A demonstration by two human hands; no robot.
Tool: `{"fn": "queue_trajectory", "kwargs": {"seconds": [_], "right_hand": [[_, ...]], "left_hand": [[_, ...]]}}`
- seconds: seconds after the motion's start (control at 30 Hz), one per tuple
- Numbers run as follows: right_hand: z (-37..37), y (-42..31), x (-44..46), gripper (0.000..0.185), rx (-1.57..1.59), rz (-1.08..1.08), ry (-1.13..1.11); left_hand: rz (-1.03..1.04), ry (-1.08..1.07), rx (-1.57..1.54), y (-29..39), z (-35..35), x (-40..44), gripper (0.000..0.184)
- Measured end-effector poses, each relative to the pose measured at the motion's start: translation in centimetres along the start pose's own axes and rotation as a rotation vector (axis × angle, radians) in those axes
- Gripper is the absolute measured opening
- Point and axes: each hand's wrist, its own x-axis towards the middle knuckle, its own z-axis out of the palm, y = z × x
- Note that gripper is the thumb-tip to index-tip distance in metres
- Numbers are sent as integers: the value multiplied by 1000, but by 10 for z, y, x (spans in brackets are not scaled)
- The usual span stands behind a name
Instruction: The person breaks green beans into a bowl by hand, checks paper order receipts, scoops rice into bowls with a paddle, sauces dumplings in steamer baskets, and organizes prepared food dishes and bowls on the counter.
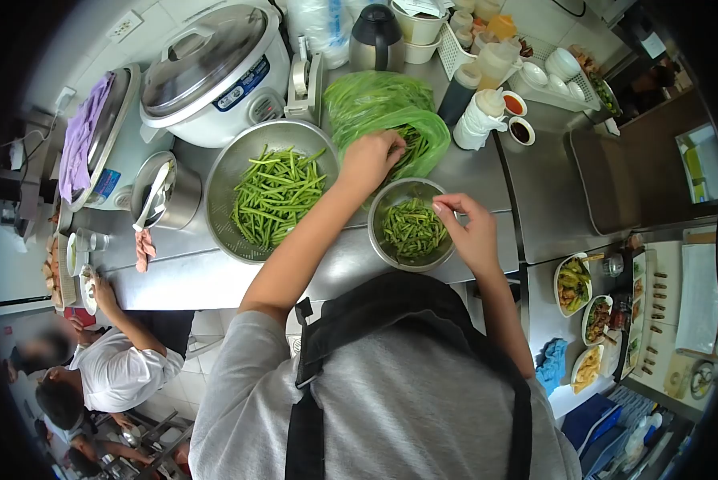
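Observation:
My left hand (372, 162) is at the mouth of a green plastic bag (371, 96), its fingers curled in over the green beans (413, 148) inside. What its fingertips grip is hidden. Over the right rim of a small steel bowl (383, 246), my right hand (472, 234) has thumb and forefinger pressed together; anything between them is too small to name. Short green trimmings (413, 228) lie in that bowl. To the left, a large perforated steel colander (221, 196) holds a pile of trimmed green beans (279, 196).
A rice cooker (215, 72), a steel pot (184, 196) with utensils and a thermos jug (377, 40) stand along the back. Sauce bottles (480, 120) and two sauce dishes (521, 130) are right of the bag. Filled food dishes (573, 284) sit far right. Another person (127, 372) works at left.

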Motion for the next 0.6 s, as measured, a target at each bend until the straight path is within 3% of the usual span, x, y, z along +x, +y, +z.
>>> {"fn": "queue_trajectory", "kwargs": {"seconds": [0.1,0.2,0.43,0.6], "right_hand": [[4,-12,6,18,13,22,-31],[4,-14,11,21,40,99,-112],[-5,-2,6,26,273,173,-405],[-10,-22,-2,28,0,115,-466]], "left_hand": [[201,82,-125,32,-27,-10,10],[449,-2,-149,55,-42,-25,13],[394,16,-189,62,-44,-53,18],[321,-2,-136,63,-42,-68,18]]}}
